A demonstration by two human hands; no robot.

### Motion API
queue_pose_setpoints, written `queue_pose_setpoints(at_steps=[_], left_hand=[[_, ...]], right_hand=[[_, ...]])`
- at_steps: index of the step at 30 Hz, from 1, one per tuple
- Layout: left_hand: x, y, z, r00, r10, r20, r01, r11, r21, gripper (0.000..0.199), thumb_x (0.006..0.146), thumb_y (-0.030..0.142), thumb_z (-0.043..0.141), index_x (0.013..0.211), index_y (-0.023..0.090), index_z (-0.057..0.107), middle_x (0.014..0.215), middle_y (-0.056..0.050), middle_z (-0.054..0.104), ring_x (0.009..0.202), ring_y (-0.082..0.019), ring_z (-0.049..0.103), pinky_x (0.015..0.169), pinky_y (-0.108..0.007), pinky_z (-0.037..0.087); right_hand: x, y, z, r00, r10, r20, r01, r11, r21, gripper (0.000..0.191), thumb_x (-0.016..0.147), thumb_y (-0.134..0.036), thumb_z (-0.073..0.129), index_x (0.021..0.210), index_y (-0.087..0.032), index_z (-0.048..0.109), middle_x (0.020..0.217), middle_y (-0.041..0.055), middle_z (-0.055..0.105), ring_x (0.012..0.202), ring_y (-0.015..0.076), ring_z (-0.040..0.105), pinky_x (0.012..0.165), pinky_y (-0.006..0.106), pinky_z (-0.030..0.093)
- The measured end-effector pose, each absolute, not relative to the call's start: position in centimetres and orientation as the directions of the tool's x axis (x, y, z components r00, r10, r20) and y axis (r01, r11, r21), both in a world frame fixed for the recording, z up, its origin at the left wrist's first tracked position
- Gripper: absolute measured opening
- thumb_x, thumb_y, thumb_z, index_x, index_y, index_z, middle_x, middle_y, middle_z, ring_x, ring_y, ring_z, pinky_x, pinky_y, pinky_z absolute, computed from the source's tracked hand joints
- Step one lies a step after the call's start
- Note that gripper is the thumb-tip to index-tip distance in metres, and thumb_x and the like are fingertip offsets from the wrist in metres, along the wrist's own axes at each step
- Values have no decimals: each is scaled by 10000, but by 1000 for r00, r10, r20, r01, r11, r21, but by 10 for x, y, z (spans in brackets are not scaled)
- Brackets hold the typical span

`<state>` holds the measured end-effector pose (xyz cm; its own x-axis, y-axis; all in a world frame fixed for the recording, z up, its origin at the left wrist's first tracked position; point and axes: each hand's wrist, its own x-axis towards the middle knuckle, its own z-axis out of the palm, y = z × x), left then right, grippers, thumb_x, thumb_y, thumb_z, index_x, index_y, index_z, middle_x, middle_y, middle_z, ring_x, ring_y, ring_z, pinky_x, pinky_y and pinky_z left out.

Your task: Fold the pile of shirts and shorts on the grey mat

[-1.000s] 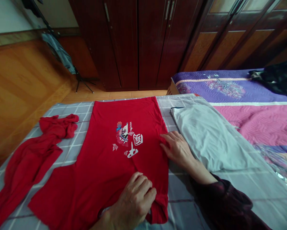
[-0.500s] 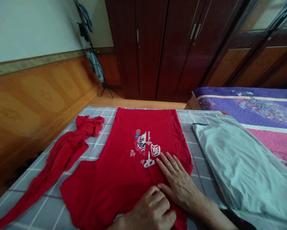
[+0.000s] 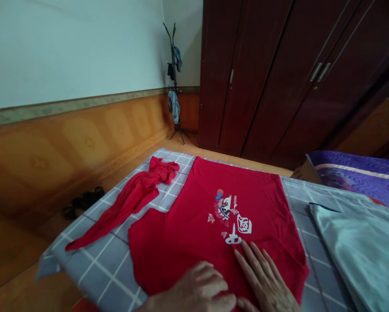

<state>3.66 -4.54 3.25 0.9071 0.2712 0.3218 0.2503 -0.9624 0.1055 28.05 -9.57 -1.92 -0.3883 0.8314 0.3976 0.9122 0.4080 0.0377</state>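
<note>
A red T-shirt (image 3: 214,216) with a white and coloured print lies spread out on a grey checked cloth (image 3: 100,268). My right hand (image 3: 266,281) rests flat on the shirt just below the print, its fingers stretched out. Beside it, at the bottom of the view, my left hand (image 3: 197,290) is on the shirt with its fingers curled; whether it pinches any fabric is hidden. A crumpled red garment (image 3: 129,199) lies left of the shirt. Light grey-green fabric (image 3: 360,247) lies to the right.
Beyond the checked surface stand a dark red wardrobe (image 3: 262,86) and a coat rack (image 3: 175,82) with things hanging on it. Dark shoes (image 3: 84,201) are on the floor at the left. A purple-covered bed (image 3: 360,171) is at the right.
The view has turned left, so the shirt and wardrobe appear further right and the shoes show more clearly. Both hands remain on the shirt, lower in the view.
</note>
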Motion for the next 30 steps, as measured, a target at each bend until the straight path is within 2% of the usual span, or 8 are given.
queue_pose_setpoints(at_steps=[4, 8, 11, 15, 20, 24, 27, 30], left_hand=[[-45, -20, 57, 594, 712, 375, 699, -687, 198, 288, 918, 262, 510, 1198, 228, 569, 1143, -39, 643, 1051, -172, 592, 925, -326, 486], [-126, 3, 37, 220, 873, 436, 919, -335, 206, 334, 917, 344, 467, 1182, 190, 600, 1181, -83, 631, 1102, -226, 584, 972, -406, 471], [-164, 9, 13, 68, 909, 412, 963, -168, 212, 464, 882, 450, 468, 1216, 147, 579, 1218, -129, 608, 1163, -273, 548, 1011, -438, 436], [-175, 8, -7, 26, 940, 339, 971, -103, 214, 565, 862, 510, 450, 1261, 121, 541, 1253, -142, 595, 1195, -283, 533, 1021, -419, 423], [-175, 14, -10, -16, 932, 362, 989, -38, 141, 574, 887, 504, 406, 1280, 102, 520, 1287, -157, 572, 1215, -286, 513, 1034, -419, 386], [-192, 26, -13, -78, 929, 361, 996, 54, 76, 611, 893, 483, 398, 1316, 48, 473, 1274, -190, 568, 1176, -303, 533, 1004, -411, 393], [-207, 33, -13, -114, 947, 301, 993, 112, 25, 534, 877, 411, 455, 1262, 48, 521, 1195, -190, 608, 1126, -301, 559, 954, -388, 420], [-215, 34, -4, -147, 955, 256, 989, 143, 37, 349, 895, 315, 430, 1119, 118, 612, 1082, -140, 655, 1048, -271, 597, 891, -352, 445]], right_hand=[[275, -94, -9, -436, 806, 400, 886, 462, 34, 844, 828, -495, 529, 1515, -286, 84, 1450, 61, 394, 1241, 330, 489, 884, 483, 526], [251, -85, 24, -547, 718, 430, 818, 569, 91, 830, 847, -522, 521, 1516, -258, 106, 1443, 78, 414, 1241, 322, 492, 924, 454, 508], [215, -79, 51, -661, 631, 406, 726, 675, 132, 858, 870, -560, 500, 1517, -176, 86, 1422, 123, 446, 1278, 298, 456, 999, 421, 454], [171, -66, 46, -691, 583, 426, 681, 724, 114, 810, 882, -585, 468, 1493, -120, 208, 1400, 159, 466, 1286, 289, 447, 1019, 408, 430], [159, -49, 1, -723, 541, 429, 618, 784, 53, 781, 863, -644, 442, 1473, -178, 293, 1394, 135, 475, 1284, 284, 450, 1000, 400, 440], [161, -44, -11, -757, 523, 391, 606, 786, 121, 640, 920, -538, 431, 1461, -214, 321, 1415, 106, 454, 1259, 267, 480, 976, 360, 449], [159, -40, -11, -823, 425, 377, 517, 835, 188, 492, 964, -424, 404, 1419, -239, 388, 1382, 60, 504, 1204, 227, 531, 987, 325, 424], [157, -36, -13, -842, 364, 399, 473, 854, 218, 455, 967, -429, 396, 1378, -237, 436, 1342, 43, 549, 1160, 209, 556, 998, 316, 401]])
